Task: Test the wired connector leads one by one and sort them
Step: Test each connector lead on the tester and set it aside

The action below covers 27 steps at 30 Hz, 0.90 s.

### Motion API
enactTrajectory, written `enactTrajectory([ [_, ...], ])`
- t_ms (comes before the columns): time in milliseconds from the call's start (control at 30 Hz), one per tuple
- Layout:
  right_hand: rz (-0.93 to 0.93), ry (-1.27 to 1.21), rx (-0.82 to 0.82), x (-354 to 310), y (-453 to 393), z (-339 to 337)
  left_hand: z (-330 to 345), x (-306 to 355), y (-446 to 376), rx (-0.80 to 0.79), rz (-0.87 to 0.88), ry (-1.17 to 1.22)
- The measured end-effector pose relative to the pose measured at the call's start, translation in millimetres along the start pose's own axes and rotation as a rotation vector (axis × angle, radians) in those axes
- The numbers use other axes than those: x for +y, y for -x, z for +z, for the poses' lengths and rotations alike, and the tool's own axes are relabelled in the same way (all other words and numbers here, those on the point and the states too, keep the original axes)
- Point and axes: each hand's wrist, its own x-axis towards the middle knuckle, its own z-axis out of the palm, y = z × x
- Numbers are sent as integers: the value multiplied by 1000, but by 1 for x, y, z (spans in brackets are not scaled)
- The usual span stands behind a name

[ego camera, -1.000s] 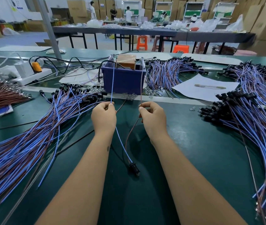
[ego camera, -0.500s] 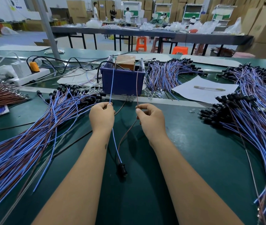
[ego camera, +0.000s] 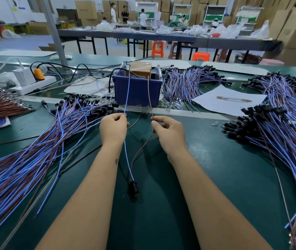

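L hand (ego camera: 113, 129) pinches blue wire (ego camera: 127, 94), R hand (ego camera: 169, 133) pinches brown wire (ego camera: 149, 94); blue bin (ego camera: 137, 92) just beyond fingertips, lead piles (ego camera: 35, 141) either side.

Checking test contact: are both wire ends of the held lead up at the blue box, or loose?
Up at it. Blue wire and brown wire run taut from the pinching left hand and right hand to the blue box rim; actual contact: cannot tell.

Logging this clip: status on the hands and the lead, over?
Left hand pinches blue wire; right hand pinches brown wire. Both ends up at blue bin; black connector lies on table. Nothing in the way.
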Motion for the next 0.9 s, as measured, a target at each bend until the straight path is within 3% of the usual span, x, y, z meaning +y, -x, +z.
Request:
enactTrajectory([
  [900,74,-48,14,-5,-1,-1,-2,3,0,-13,-20,83],
])
